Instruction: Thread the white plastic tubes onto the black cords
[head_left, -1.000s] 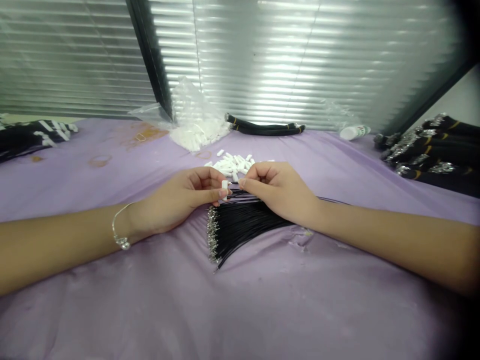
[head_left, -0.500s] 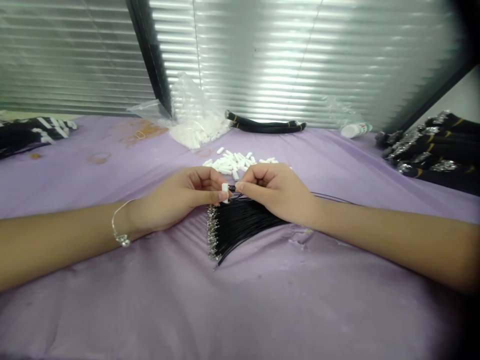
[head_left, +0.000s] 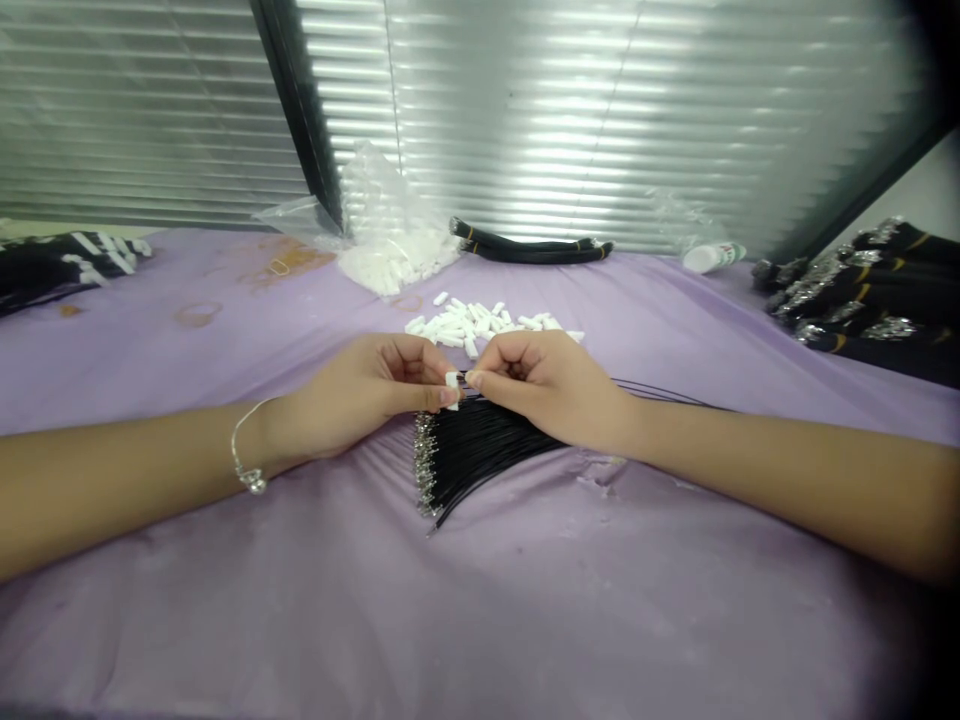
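Observation:
Between thumb and fingers, my left hand [head_left: 382, 385] pinches a small white plastic connector housing [head_left: 452, 390]. Close on its right, my right hand [head_left: 551, 385] is closed on a thin black wire, whose end meets the housing; how deep it sits inside I cannot make out. Below both hands a fan of black wires [head_left: 487, 450] lies on the purple cloth, bare metal terminals [head_left: 425, 465] lined up at its left end. Just beyond my fingertips is a loose pile of white housings [head_left: 469, 322].
A clear plastic bag of white housings [head_left: 394, 262] stands behind the pile, near tied black wire bundles [head_left: 532, 245]. More bundles [head_left: 885, 290] are stacked at the right. Wires with white ends [head_left: 75, 262] lie far left. A white bottle [head_left: 712, 258] rests on its side at the back.
My right hand has shifted slightly left, bringing the wire closer to the white housing. The left hand has barely moved, the housing tipping a little.

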